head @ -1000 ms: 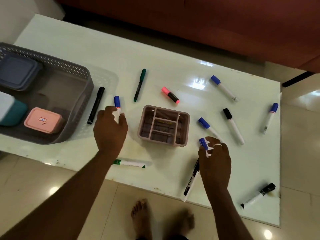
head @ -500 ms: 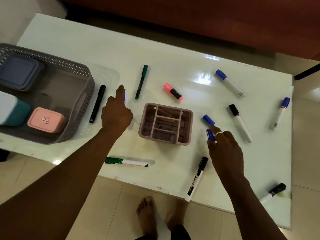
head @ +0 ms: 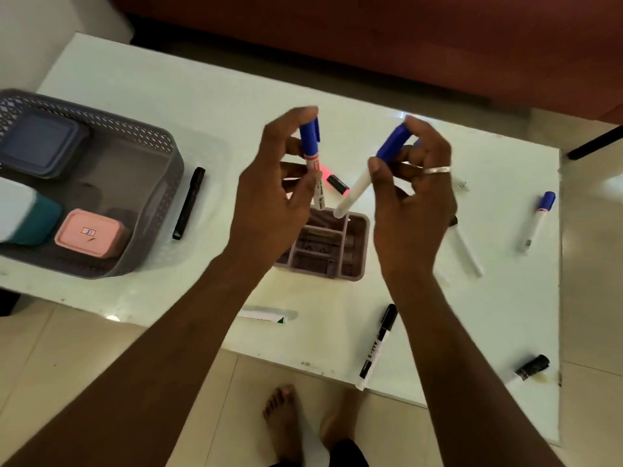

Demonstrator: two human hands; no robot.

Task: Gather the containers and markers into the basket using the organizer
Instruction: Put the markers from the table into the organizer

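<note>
My left hand (head: 269, 197) holds a blue-capped white marker (head: 312, 153) upright, its tip just above the pink organizer (head: 354, 264). In my right hand (head: 411, 203) is a second blue-capped marker (head: 374, 173), tilted, its white end over the organizer's far edge. The organizer's compartments look empty. At the left stands the grey basket (head: 161, 203) with a blue-grey container (head: 37, 143), a teal and white container (head: 23, 214) and a pink container (head: 91, 234) inside.
Loose on the white table (head: 168, 96) lie a black marker (head: 188, 203) beside the basket, a pink highlighter (head: 337, 183), a green marker (head: 266, 315), a black-capped marker (head: 376, 348), a blue-capped marker (head: 536, 220), another white marker (head: 467, 251) and a black one (head: 532, 367) near the right corner. My bare feet (head: 286, 423) show below.
Both hands have lifted off the table, each with a blue-capped marker, and come together above the organizer.
</note>
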